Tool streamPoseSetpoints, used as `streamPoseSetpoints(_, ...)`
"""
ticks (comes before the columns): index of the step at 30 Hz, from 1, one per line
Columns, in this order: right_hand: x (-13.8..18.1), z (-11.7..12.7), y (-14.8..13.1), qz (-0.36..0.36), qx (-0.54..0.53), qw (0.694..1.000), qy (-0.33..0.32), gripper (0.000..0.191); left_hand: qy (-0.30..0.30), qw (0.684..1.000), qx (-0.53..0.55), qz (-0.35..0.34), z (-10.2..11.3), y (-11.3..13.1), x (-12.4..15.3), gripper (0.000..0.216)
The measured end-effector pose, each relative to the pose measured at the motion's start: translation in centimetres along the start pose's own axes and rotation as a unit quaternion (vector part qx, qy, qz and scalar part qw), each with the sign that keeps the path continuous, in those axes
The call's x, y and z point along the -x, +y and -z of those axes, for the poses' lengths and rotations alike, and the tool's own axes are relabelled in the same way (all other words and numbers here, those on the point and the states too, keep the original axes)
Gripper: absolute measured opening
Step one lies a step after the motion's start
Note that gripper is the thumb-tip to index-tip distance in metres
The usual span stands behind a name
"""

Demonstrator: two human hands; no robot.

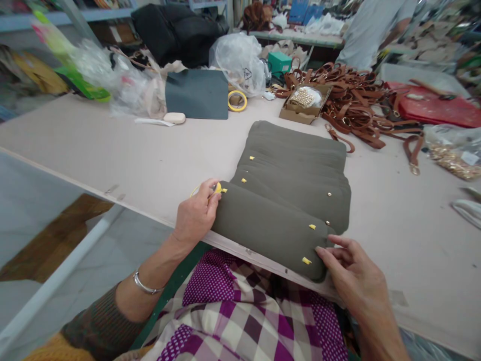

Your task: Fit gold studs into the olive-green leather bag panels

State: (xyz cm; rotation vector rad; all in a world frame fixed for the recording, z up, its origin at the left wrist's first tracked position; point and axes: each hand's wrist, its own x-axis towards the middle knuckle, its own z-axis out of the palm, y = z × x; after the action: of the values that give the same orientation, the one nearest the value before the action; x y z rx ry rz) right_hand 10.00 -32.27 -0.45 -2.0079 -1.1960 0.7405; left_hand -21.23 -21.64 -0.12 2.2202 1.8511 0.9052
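A stack of olive-green fabric panels (289,185) lies on the pale table (124,155), fanned toward me, with small yellow tabs and metal studs along their ends. My left hand (197,213) rests at the left end of the nearest panel, fingers pinched on a yellow tape roll (217,189). My right hand (351,273) lies at the panel's right end, fingers spread and touching its edge beside a yellow tab (306,260).
Brown leather straps (353,103) pile at the back right beside a cardboard box of metal fittings (303,103). A grey sheet (197,94), tape ring (237,101), plastic bags (240,62) and a red bag (436,108) sit behind. Another person (372,30) stands far back.
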Motion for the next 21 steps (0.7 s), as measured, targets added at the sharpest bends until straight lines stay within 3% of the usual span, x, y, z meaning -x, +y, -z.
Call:
streamPoseSetpoints(4, 0.8, 0.9, 0.7, -0.034, -0.038, 0.998, 0.025, 0.052, 0.002, 0.998, 0.061, -0.02, -0.4, 0.6, -0.1, 0.031)
streamPoseSetpoints(8, 1.0, 1.5, 1.5, -0.021, 0.026, 0.999, 0.034, 0.05, 0.022, 0.996, 0.067, -0.062, -0.5, 0.9, -0.2, 0.03)
streamPoseSetpoints(15, 1.0, 2.0, 1.2, 0.0, 0.168, 0.986, -0.015, 0.047, -0.055, 0.965, 0.181, -0.184, -0.1, 4.5, 0.4, 0.036)
streamPoseSetpoints(18, 1.4, 2.6, 0.4, 0.029, 0.253, 0.966, 0.039, 0.044, -0.084, 0.943, 0.203, -0.251, -0.4, 6.5, 0.7, 0.036)
streamPoseSetpoints(21, 1.8, 2.8, -1.4, 0.112, 0.203, 0.968, 0.099, 0.038, -0.103, 0.931, 0.21, -0.281, -0.9, 8.0, 1.0, 0.034)
